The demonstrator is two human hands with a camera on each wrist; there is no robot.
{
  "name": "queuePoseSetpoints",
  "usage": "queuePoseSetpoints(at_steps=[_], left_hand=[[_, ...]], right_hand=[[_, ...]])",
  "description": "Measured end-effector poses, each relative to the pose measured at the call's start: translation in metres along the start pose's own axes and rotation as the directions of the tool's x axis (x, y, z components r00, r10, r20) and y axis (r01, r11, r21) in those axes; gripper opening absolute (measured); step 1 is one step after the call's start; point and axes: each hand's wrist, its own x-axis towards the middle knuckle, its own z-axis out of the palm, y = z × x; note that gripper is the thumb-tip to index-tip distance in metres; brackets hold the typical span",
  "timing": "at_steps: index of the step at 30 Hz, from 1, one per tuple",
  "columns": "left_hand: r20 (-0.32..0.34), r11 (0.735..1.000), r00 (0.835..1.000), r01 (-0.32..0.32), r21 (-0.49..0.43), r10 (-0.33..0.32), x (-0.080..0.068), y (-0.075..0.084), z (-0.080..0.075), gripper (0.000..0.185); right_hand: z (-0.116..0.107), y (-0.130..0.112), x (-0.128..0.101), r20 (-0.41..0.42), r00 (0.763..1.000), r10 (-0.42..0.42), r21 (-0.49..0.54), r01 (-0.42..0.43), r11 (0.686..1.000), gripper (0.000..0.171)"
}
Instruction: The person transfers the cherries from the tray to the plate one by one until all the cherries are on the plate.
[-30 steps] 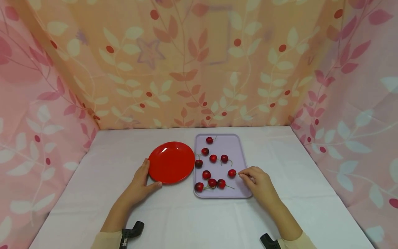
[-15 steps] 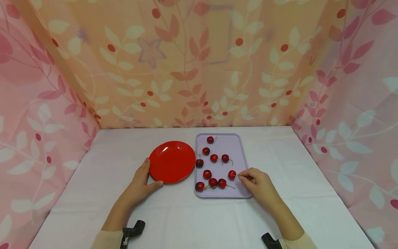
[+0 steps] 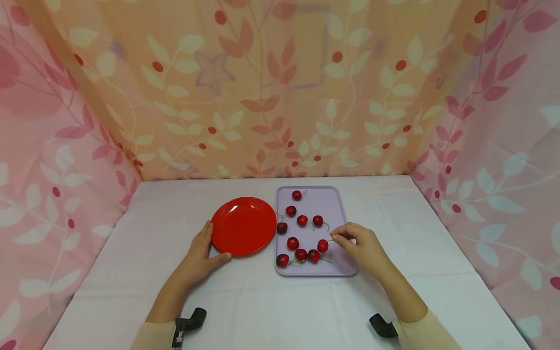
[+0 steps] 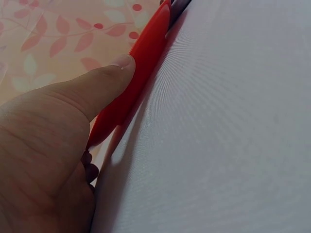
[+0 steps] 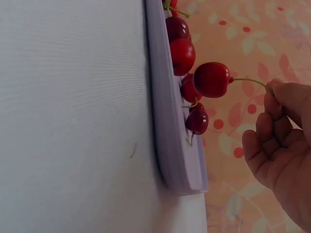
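My right hand (image 3: pixel 360 248) pinches the thin green stem of a red cherry (image 5: pixel 211 79) between thumb and forefinger. In the right wrist view that cherry hangs off to the side of the fingertips, lifted over the lilac tray (image 3: pixel 339 209). Several other dark red cherries with stems lie scattered in the tray, such as one cherry (image 3: pixel 302 220) near its middle. My left hand (image 3: pixel 199 257) holds the glossy red plate (image 3: pixel 245 226) by its left and near edge. The thumb (image 4: pixel 109 80) lies along the plate's outer side; the other fingers are partly hidden.
Plate and tray stand side by side, edges right up against each other, on a white tablecloth (image 3: pixel 280 311). Behind the table hangs an orange curtain (image 3: pixel 280 97) with leaf patterns, and pink patterned cloth (image 3: pixel 48 170) closes off both sides.
My right hand has risen a little, and the pinched cherry has shifted slightly left, its stem now pointing upward to the fingers. The left hand stays on the plate.
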Motion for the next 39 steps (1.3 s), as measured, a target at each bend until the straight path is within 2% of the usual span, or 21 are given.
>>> queuePoseSetpoints(at_steps=[9,14,18,29,35,39], left_hand=[[0.0,1.0,1.0,-0.021,-0.005,0.021,0.001,-0.003,0.001,0.116],[-0.005,0.999,0.999,-0.039,-0.015,0.039,0.002,-0.003,0.002,0.115],[-0.005,0.999,0.999,-0.032,-0.026,0.032,0.001,0.001,0.003,0.114],[-0.018,0.999,0.999,-0.029,-0.016,0.029,-0.002,0.002,0.0,0.113],[-0.018,0.999,0.999,-0.036,-0.021,0.035,0.0,0.001,0.0,0.114],[-0.012,0.999,1.0,-0.026,-0.024,0.025,-0.001,0.0,0.002,0.115]], right_hand=[[-0.003,-0.023,0.032,0.074,0.992,-0.103,0.014,0.102,0.995,0.008],[0.001,-0.037,0.053,0.132,0.97,-0.204,0.045,0.2,0.979,0.008],[0.008,-0.048,0.068,0.171,0.953,-0.251,0.054,0.246,0.968,0.009],[0.035,-0.078,0.105,0.258,0.936,-0.237,0.075,0.226,0.971,0.009],[0.055,-0.087,0.125,0.282,0.938,-0.204,0.038,0.202,0.979,0.01],[0.071,-0.092,0.137,0.293,0.931,-0.219,0.028,0.22,0.975,0.015]])
